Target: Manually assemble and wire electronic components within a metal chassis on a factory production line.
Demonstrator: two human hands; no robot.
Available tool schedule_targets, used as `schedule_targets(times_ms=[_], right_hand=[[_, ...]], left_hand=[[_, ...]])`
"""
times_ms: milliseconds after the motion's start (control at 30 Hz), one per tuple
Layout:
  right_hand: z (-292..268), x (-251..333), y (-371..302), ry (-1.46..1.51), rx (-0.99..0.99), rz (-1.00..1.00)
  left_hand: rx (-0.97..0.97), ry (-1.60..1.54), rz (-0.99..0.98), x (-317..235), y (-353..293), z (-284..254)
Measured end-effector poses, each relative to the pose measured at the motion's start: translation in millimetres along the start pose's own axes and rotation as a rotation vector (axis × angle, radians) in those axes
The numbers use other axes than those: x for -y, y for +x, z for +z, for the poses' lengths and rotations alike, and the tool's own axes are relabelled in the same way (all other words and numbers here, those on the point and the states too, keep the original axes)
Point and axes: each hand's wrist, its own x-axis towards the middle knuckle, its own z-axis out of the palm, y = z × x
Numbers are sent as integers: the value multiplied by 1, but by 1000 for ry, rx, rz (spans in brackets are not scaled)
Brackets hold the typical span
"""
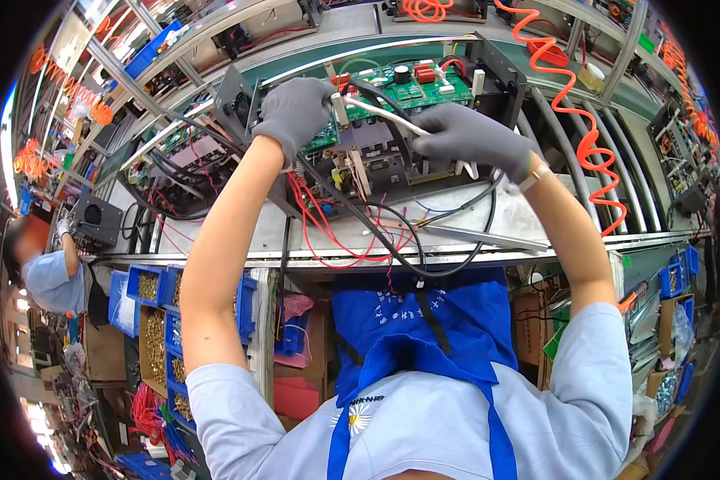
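Note:
Both my hands wear grey gloves and work over an electronics chassis [388, 196] with its top uncovered. My left hand [296, 112] is curled at the near left edge of the green circuit board [408, 90]; what its fingers pinch, if anything, is hidden. My right hand [472, 138] is closed around a slim silver-white rod [386, 114], its kind unclear. The rod's far end reaches left across the board, close to my left fingertips. Red wires [316, 216] and a thick black cable [336, 192] hang from the chassis toward me.
A coiled orange air hose [588, 148] hangs at the right above metal rollers [620, 176]. Blue bins [148, 286] of brass-coloured parts stand below left. Another open unit [188, 164] sits left of the chassis. A co-worker [52, 276] in light blue is at far left.

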Motion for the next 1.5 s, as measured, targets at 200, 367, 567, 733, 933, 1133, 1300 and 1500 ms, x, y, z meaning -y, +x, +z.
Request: schedule_targets(times_ms=[200,367,567,733,933,1133,1300,1500], right_hand=[[-29,-61,-71,-562,-631,67],[-34,-69,-36,-781,-1112,-279],[-46,-82,-15,-578,-1150,-101],[-49,-77,-19,-785,-862,69],[4,-93,-61,-565,-997,-118],[100,-130,-135,-181,-837,160],[143,-124,-116,-8,-671,223],[169,-85,-5,742,-269,72]], left_hand=[[42,329,-48,-43,0,-36],[-272,-40,422,-131,22,-16],[-279,126,369,-168,61,23],[-231,298,447,-161,72,51],[-207,276,452,-165,25,62],[2,4,559,-117,-102,117],[87,20,393,-80,-178,136],[29,10,283,-82,-196,129]])
